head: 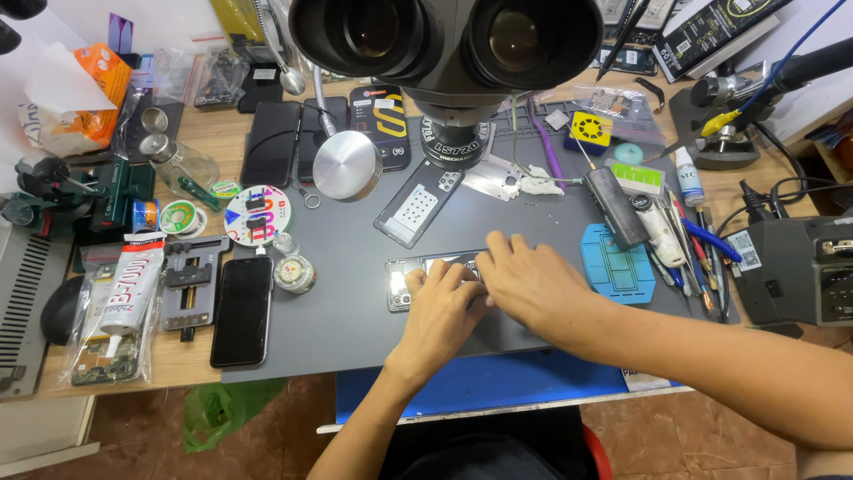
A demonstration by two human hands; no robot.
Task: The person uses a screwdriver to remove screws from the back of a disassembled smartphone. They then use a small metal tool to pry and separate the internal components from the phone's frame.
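The opened smartphone lies flat on the grey work mat, beneath the microscope. It is pinned by the left hand, fingers pressed down, while the right hand presses its fingertips on the phone's right part. Pressure is best kept even and light, away from the blue fixture tray.

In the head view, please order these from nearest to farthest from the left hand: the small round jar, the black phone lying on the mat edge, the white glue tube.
From the left hand:
1. Small round jar, to its left on the grey mat.
2. Black phone, further left at the mat's edge.
3. White glue tube, far left on the wooden table.
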